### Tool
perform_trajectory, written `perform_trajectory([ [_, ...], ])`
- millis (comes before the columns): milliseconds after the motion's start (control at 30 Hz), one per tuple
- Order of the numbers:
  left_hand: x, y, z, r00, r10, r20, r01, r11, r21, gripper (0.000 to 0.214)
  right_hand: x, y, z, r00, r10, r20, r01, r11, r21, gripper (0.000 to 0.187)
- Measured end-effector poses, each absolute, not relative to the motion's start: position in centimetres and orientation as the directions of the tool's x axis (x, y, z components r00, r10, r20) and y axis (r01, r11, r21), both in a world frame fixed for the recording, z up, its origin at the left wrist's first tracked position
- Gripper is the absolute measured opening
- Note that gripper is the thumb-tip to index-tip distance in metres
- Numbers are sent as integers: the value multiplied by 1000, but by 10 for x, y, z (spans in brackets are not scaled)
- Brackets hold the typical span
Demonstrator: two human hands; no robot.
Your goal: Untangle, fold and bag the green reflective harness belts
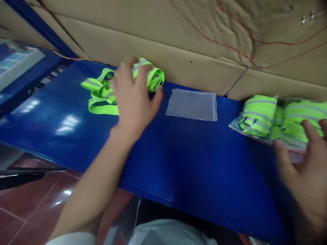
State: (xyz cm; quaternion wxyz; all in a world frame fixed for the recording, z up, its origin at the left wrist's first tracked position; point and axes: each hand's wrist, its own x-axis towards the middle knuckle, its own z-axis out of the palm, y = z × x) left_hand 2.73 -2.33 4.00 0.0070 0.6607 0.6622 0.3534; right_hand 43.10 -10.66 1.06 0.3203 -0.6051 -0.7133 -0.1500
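My left hand (136,95) is slightly blurred, its fingers spread and bent over a neon-yellow reflective strap bundle (155,76) at the back of the table. Left of that hand, loose loops of reflective strap (102,95) with a grey stripe lie tangled. At the far right my right hand (306,170) has its thumb and fingers apart, at the front of a clear bag of folded reflective straps (302,115); whether it touches the bag I cannot tell. A second bagged strap bundle (259,114) lies just left of it. Between my hands a clear plastic zip bag (192,105) lies flat.
The blue table (194,166) runs across the view, backed by a cardboard-covered wall (143,41) with red wires (224,44). At the far left is a white tray-like item (30,63). Red floor tiles (33,200) show below the table's front edge.
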Motion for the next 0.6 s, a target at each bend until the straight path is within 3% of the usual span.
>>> perform_trajectory([
  [100,-8,-9,33,-302,913,274,850,128,511,86,412,-108,4,-211,818,536,929,338,-149,70],
  [167,-18,-5,27,-327,930,167,858,219,464,97,402,-109,1,-272,824,496,902,399,-167,64],
  [400,-9,-8,28,-299,951,75,901,256,350,78,399,-112,4,-265,842,470,883,408,-232,52],
  [600,-15,-11,39,-372,927,48,855,322,407,91,392,-114,2,-336,850,406,839,466,-281,45],
])
